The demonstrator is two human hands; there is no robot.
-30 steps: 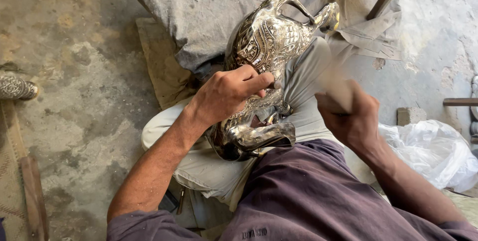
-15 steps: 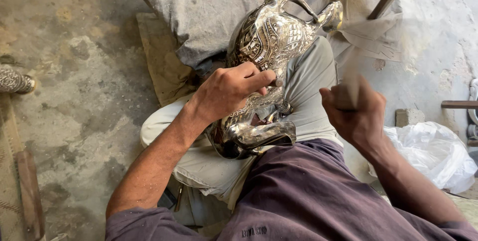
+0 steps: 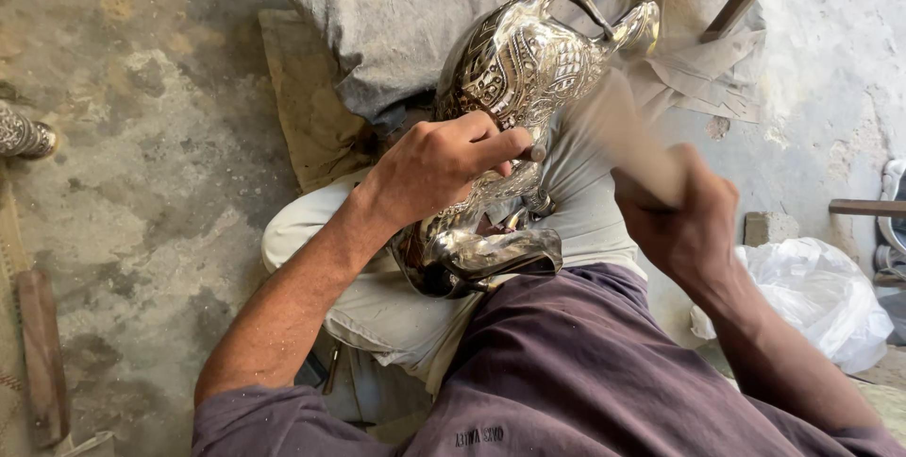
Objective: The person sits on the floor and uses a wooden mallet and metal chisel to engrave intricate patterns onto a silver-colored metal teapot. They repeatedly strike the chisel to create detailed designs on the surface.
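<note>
The engraved silver jug (image 3: 528,70) lies across the lap, long axis slanting away. The left hand (image 3: 439,169) pinches a small punch (image 3: 538,150) against it; the right hand (image 3: 689,221), fingers clenched on a blurred mallet (image 3: 613,136), is just beside it.

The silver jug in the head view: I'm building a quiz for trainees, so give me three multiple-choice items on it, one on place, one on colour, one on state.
1. Where does the silver jug rest?
A. on the person's lap
B. on a shelf
C. inside the white plastic bag

2. What colour is the person's shirt?
A. yellow
B. dark purple
C. bright green

3. What is the left hand doing?
A. hanging free
B. pressing a small tool to the jug
C. lifting the bag

Key: 1 A, the jug lies across the pale trousers. 2 B, the fabric is dark purple. 3 B, its fingers pinch a thin metal tool against the jug, while the right hand grips a blurred wooden handle.
</note>
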